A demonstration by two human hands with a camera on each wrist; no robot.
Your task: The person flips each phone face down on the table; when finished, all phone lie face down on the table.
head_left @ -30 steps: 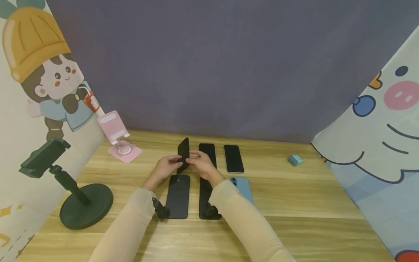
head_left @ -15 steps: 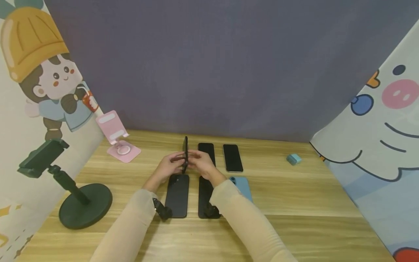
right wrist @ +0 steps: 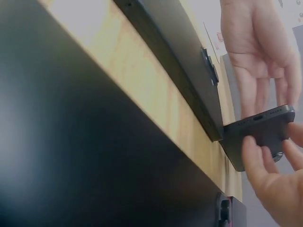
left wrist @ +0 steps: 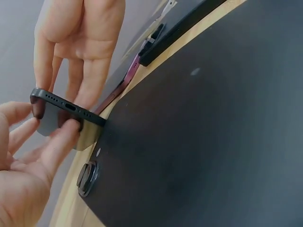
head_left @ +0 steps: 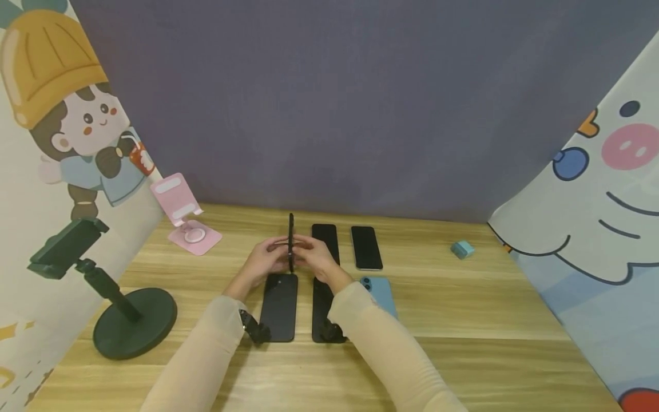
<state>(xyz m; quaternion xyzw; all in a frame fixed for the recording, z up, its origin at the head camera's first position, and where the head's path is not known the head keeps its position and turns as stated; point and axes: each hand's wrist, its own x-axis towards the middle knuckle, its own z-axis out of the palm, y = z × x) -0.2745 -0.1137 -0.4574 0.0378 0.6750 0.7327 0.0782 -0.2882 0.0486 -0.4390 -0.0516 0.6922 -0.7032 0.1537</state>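
Observation:
A black smartphone [head_left: 291, 243] stands on its long edge between my hands, its port end toward me. My left hand [head_left: 261, 262] pinches it from the left and my right hand [head_left: 320, 258] from the right, with fingers and thumbs. Its glossy side faces the left hand in the left wrist view; in the right wrist view its camera lens [right wrist: 278, 156] is on the right-hand side. Whether its lower edge touches the table I cannot tell. Just in front lies a dark phone [head_left: 280, 309], camera side up.
Right of it lie a black phone [head_left: 322, 309] partly under my right sleeve, another behind [head_left: 326, 237], a black-screened phone [head_left: 366, 248] and a blue phone [head_left: 382, 294]. A pink stand [head_left: 177, 200], a dark green stand [head_left: 128, 320] and a small teal block [head_left: 462, 249] are farther out.
Both hands have turned the held smartphone from a tilted pose, with its dark face showing, to edge-on toward the head camera. The hands have shifted only slightly; the other phones have stayed put.

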